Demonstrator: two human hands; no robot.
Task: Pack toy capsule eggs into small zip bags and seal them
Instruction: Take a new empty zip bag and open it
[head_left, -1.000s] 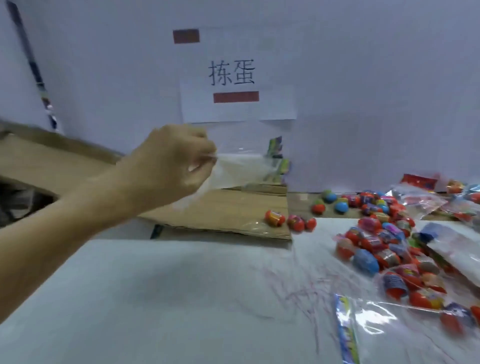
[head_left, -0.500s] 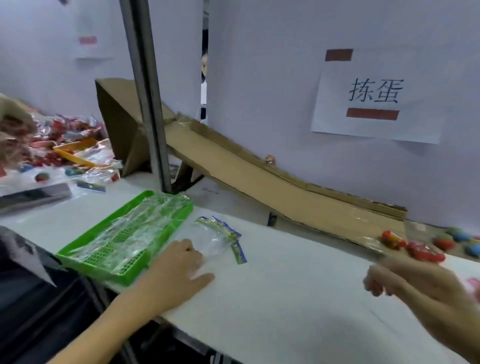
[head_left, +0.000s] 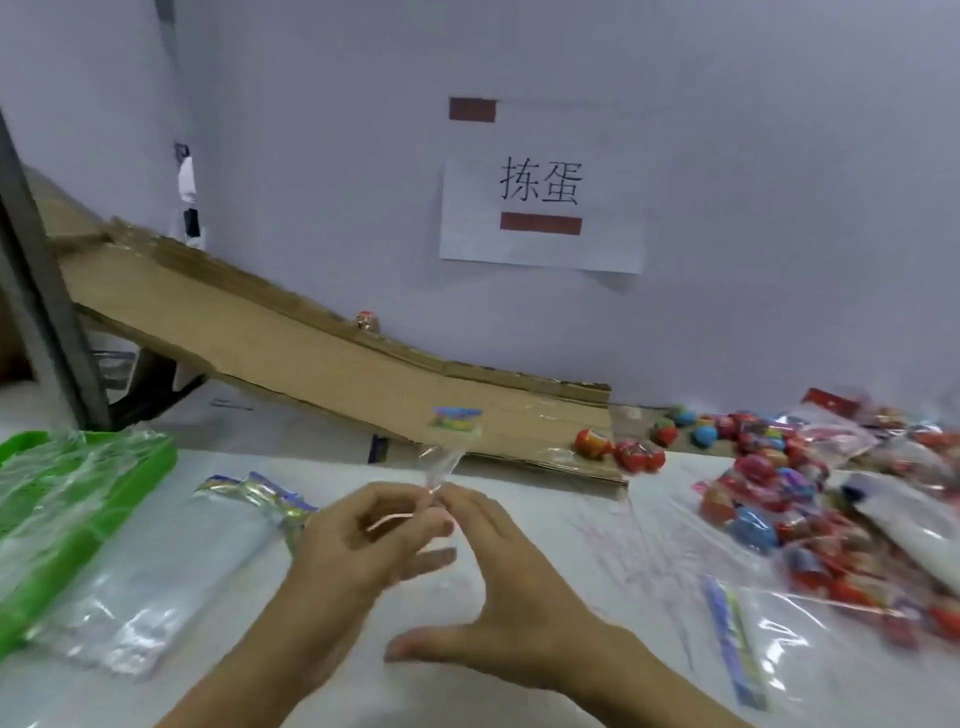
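- While both hands pinch 1 clear zip bag (head_left: 451, 447) upright, left hand (head_left: 363, 540) fingers curl, right hand (head_left: 498, 582) fingers stretch.
- Capsule eggs (head_left: 748, 478) heaped right; green tray (head_left: 156, 467) left; cardboard ramp (head_left: 291, 343) behind.

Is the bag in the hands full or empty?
Empty: the zip bag pinched between left hand and right hand is clear, no eggs inside.

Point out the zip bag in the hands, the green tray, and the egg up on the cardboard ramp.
zip bag (head_left: 451, 441): head view, clear body below the printed header.
green tray (head_left: 156, 462): head view, right rim.
egg (head_left: 368, 322): head view, its middle.
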